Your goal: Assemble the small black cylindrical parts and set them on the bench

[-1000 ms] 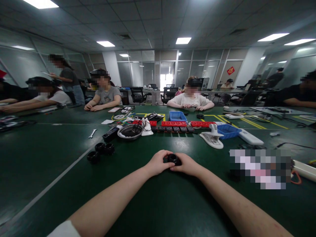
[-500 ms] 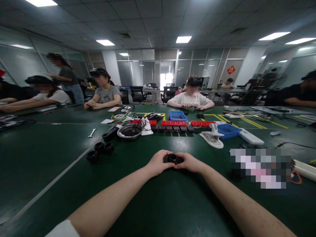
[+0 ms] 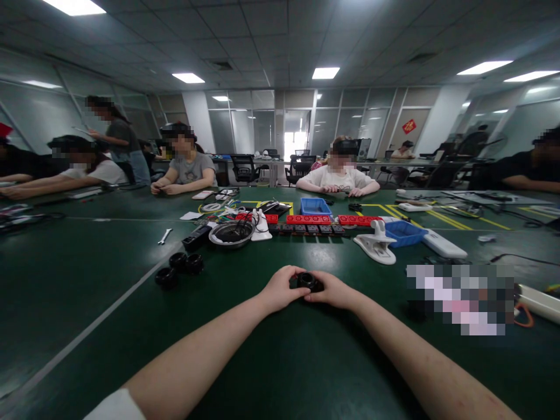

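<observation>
Right fingers [image 3: 315, 297] farther inward (green tabletop [image 3: 271, 356])

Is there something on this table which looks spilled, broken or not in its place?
Nothing plainly stands out; I see no spill. The left hand and right hand hold a black round part, and three similar black pieces stand grouped to the left.

Black part [image 3: 307, 286], green tabletop [image 3: 280, 361], red strips [image 3: 308, 219], blue trays [image 3: 405, 236]
</observation>
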Motion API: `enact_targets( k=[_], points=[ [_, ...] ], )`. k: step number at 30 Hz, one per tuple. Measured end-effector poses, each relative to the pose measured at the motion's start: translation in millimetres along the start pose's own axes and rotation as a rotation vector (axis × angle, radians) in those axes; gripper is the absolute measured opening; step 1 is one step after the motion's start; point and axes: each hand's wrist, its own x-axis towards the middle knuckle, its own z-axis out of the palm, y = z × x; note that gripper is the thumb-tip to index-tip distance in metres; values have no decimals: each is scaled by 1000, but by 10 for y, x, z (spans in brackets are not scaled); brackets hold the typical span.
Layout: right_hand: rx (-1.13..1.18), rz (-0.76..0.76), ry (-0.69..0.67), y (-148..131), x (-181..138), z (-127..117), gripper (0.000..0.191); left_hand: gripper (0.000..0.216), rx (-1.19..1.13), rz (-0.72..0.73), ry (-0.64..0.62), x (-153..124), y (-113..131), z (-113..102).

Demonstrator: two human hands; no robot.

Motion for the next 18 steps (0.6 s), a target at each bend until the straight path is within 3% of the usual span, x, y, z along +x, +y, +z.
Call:
enact_targets(
  k=[3, 5, 9, 15, 18],
  points=[
    [192, -3, -142, 15, -11, -83, 37, 36, -21, 34, -55, 9, -8, -36],
    [234, 20, -156, 23, -8, -97, 34, 37, -26, 41, -57, 12, -13, -37],
    [136, 102, -46, 43, 13, -42, 28, 39, -8, -5, -13, 7, -10, 9],
    [-304, 204, 241, 4, 51, 172, 30, 34, 31, -112, 138, 1, -26, 132],
    [-434, 235, 295, -33, 53, 217, 28, 33, 56, -126, 173, 4, -28, 139]
  ],
)
